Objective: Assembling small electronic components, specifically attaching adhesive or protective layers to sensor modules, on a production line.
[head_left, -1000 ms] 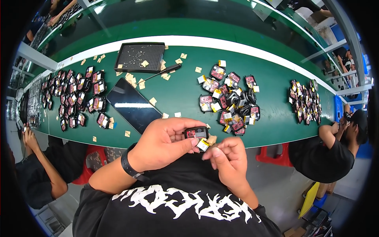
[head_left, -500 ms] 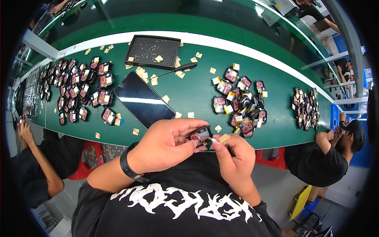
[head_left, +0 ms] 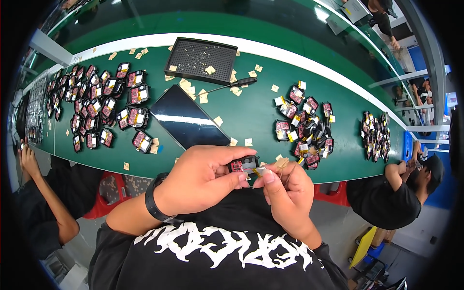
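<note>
My left hand (head_left: 193, 179) is closed around a small black housing (head_left: 250, 160) with a red circuit board (head_left: 236, 166) inside, its open side facing up. Just beside it, my right hand (head_left: 291, 195) pinches a small silver battery (head_left: 261, 170) with yellow tape between thumb and fingers. A thin wire seems to run from the battery to the board. A tan paper square (head_left: 281, 164) sticks up from the same right fingers. Both hands are close together above the table's near edge, and the fingertips under the housing are partly hidden.
Beyond my hands lie a dark glass-faced tablet (head_left: 186, 121), a screwdriver (head_left: 249, 81) and a black tray (head_left: 175, 72). Similar open units form piles at left (head_left: 95, 91), right (head_left: 309, 126) and far right (head_left: 374, 137). Tan squares are scattered on the green table (head_left: 256, 111). People sit on both sides.
The battery has turned in my right fingers, and its yellow tape now shows beside the housing. My left hand keeps its hold. The view has shifted, so table items appear farther right.
</note>
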`<state>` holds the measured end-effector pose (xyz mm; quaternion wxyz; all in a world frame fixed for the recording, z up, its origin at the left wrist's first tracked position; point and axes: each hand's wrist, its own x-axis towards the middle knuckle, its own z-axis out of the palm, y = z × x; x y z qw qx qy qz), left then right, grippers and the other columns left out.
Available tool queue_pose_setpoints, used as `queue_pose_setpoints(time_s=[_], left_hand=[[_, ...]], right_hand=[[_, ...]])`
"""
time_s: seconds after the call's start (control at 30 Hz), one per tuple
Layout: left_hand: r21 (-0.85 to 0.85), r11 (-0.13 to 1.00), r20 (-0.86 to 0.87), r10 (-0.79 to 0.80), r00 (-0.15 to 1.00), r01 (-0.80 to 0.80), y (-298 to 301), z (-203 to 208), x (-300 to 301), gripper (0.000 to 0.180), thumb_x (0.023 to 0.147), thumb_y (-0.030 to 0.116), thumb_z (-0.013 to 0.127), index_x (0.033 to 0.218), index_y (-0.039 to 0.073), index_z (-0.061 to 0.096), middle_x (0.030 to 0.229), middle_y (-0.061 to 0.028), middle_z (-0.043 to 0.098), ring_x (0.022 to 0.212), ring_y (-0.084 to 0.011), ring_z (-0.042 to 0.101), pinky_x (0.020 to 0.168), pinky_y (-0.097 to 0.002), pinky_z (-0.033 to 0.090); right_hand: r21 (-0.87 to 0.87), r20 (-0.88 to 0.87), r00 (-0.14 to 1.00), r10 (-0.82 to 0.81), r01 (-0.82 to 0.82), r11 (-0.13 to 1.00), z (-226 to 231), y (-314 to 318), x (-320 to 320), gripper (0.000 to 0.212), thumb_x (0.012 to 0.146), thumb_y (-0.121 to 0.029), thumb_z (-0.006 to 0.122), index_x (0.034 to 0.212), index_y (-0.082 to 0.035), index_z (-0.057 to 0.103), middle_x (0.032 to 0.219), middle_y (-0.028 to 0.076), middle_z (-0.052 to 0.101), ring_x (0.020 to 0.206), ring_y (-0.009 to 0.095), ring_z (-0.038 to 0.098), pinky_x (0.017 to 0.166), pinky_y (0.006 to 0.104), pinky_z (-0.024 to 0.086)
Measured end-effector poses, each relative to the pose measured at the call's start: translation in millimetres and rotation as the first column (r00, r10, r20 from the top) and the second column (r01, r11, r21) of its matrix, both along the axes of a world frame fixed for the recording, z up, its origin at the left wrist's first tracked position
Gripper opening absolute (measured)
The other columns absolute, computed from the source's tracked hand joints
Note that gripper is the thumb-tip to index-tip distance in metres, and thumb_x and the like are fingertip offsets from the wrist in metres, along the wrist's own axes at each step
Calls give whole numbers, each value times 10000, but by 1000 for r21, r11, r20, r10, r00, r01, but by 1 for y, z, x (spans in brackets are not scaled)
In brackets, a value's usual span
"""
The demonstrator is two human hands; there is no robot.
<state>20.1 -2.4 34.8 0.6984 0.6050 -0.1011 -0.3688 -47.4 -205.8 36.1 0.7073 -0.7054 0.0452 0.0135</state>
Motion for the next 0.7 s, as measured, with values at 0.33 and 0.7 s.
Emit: queue_pose_setpoints(time_s=[0.33, 0.7], left_hand=[[48, 995, 5, 84, 996, -84, 9, -5, 1, 354, 966, -88, 569, 1319, -95, 601, 1031, -140, 733, 872, -136, 721, 800, -280, 613], [-65, 993, -271, 82, 959, -103, 11, -9, 6, 341, 1010, -11, 590, 1345, -80, 579, 1143, -132, 698, 968, -151, 706, 824, -270, 607]], right_hand=[[-162, -104, 994, 40, -57, 985, -9, 10, 6, 151, 915, -33, 749, 1019, 33, 661, 877, 54, 745, 709, 17, 611, 597, 191, 493], [48, -233, 972, 27, -16, 999, 0, 13, 12, 117, 917, 12, 720, 1002, 62, 657, 917, 57, 735, 775, 30, 635, 642, 193, 509]])
